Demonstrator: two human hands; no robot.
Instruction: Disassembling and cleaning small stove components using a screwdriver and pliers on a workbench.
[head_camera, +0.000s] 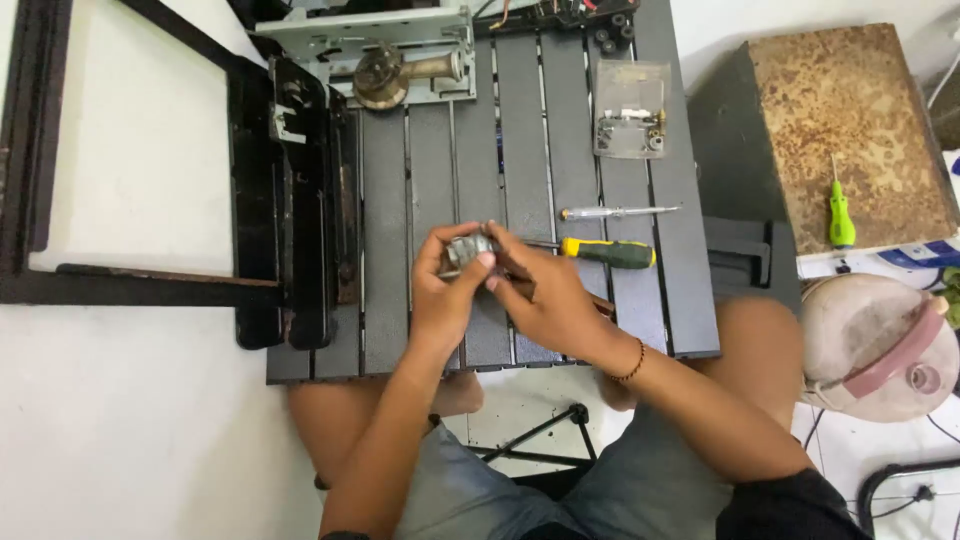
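My left hand (447, 290) and right hand (545, 295) pinch a small metal part (466, 250) between them; a yellow-handled screwdriver (605, 253) lies just beyond my right hand on the tabletop (400, 200).

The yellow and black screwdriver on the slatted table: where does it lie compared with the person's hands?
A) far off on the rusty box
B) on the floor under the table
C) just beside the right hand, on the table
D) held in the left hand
C: the yellow and black screwdriver lies flat on the slatted table, just past the right hand, while both hands, the left hand too, hold a small metal part.
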